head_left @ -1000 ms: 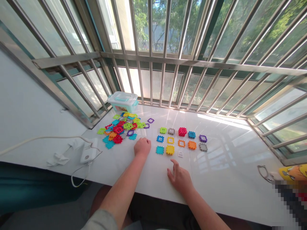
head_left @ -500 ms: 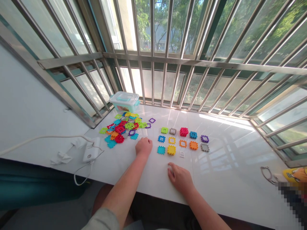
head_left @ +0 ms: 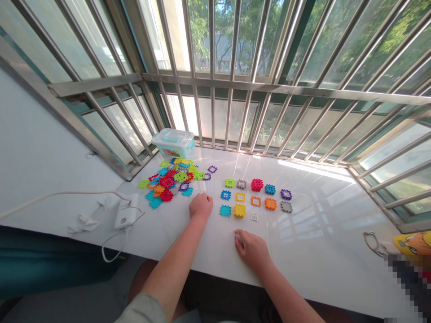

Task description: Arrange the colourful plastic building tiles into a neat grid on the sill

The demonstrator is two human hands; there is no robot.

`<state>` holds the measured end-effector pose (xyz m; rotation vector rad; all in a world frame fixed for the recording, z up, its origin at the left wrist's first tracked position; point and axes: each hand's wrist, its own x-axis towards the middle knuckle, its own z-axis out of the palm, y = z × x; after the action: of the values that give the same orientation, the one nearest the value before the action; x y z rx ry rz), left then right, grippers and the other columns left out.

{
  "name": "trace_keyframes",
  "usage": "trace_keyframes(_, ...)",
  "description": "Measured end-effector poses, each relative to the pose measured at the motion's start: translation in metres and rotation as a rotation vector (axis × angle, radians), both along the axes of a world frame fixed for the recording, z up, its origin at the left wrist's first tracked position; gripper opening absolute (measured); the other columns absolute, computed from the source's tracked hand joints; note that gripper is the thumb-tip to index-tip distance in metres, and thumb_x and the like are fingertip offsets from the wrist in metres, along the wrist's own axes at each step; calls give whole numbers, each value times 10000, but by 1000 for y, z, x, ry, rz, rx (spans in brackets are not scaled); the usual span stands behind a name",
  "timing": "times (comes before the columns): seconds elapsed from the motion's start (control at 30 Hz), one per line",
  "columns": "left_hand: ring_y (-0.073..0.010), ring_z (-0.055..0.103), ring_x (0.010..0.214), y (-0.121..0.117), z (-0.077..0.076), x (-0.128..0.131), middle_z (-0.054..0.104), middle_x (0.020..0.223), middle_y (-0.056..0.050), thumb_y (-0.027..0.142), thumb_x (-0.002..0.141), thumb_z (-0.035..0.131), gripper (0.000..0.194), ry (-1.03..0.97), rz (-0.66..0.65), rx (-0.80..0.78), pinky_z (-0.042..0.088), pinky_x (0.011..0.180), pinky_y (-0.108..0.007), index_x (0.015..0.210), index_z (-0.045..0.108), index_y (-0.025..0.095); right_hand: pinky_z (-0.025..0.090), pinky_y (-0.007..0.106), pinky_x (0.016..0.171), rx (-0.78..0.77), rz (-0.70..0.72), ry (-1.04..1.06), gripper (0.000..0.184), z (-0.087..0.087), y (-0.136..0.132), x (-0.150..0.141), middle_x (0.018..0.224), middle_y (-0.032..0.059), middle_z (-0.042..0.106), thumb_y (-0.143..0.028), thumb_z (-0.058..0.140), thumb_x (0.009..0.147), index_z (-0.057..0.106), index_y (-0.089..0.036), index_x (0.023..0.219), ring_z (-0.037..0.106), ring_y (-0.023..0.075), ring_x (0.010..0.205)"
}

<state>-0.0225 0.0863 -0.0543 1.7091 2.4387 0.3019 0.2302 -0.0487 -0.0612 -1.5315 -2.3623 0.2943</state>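
My left hand (head_left: 201, 205) rests on the white table as a closed fist, just right of a loose heap of colourful plastic building tiles (head_left: 167, 181). Its palm faces away, so anything inside is hidden. My right hand (head_left: 252, 247) lies nearer the table's front edge, fingers loosely curved, with a small gap between thumb and forefinger and nothing visible in it. A small white window-patterned tile (head_left: 254, 216) lies just beyond it. Farther back, tiles sorted by colour stand in rows, among them a yellow stack (head_left: 239, 211), an orange stack (head_left: 270, 204) and a red stack (head_left: 257, 185).
A lidded plastic box (head_left: 173, 142) stands behind the heap, by the window bars (head_left: 230, 119). At left are a white power strip (head_left: 126, 213) with its cable and some crumpled paper (head_left: 84, 223). A yellow object (head_left: 412, 244) with a loop strap lies at far right.
The whole view has shifted very slightly. Both hands and all the tiles keep their places on the table.
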Motion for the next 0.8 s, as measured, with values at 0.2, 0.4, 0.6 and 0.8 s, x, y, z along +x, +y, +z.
trace_keyframes(0.2,-291,707,983,0,1,-1,742,1101,-173,349,1015,422,408,-5,1,1,484,743,-363,1092,797,207,307,277,640,6,19,-20,274,5,0,0,783,3,729,-355,448,1083,700,-256,1045,668,152,714)
trace_keyframes(0.4,-293,707,994,0,4,1,739,1129,-182,355,1017,401,433,-5,5,-13,484,756,-365,1106,795,198,304,260,637,5,10,-23,352,7,0,0,769,26,723,-385,409,1092,704,-250,957,646,157,708)
trace_keyframes(0.6,-281,702,972,-4,5,-1,742,1100,-166,349,1010,407,401,-53,7,5,453,735,-349,1043,782,211,316,259,642,0,-2,-6,303,5,0,0,836,23,760,-378,439,1086,705,-253,1012,681,155,742)
trace_keyframes(0.8,-207,663,850,-16,7,-35,730,892,-60,430,1017,436,347,-264,-39,176,439,739,-294,829,670,256,332,264,656,-39,-5,30,240,4,2,1,897,5,785,-367,466,1084,678,-267,1036,720,160,784)
